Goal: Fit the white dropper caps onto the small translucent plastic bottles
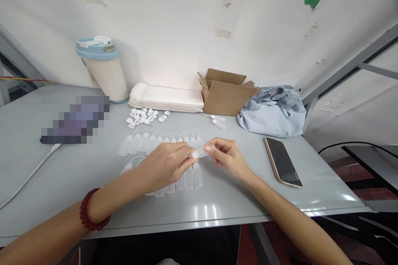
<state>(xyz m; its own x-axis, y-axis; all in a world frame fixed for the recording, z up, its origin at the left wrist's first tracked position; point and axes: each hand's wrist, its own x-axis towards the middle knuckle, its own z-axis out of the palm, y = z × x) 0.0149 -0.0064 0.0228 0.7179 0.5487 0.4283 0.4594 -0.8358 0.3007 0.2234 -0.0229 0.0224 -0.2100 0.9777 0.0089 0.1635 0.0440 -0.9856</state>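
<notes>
Between my two hands is a small translucent plastic bottle [200,152], held above the table. My left hand [168,159] pinches its left end, where the fingers hide part of it. At the right end, the thumb and fingers of my right hand [226,157] are closed on it. Behind my left hand lies a row of similar small bottles [126,145] with thin curved white strands at their tops. More bottles [188,178] lie in a nearer row, partly covered by my left hand and forearm. A pile of small white caps [133,119] sits farther back.
Along the wall stand a tumbler [107,72], a stack of white packets [171,98], an open cardboard box [225,95] and a bundled light-blue cloth [272,112]. A phone [282,161] lies at right, a blurred-out device [76,120] with a cable at left.
</notes>
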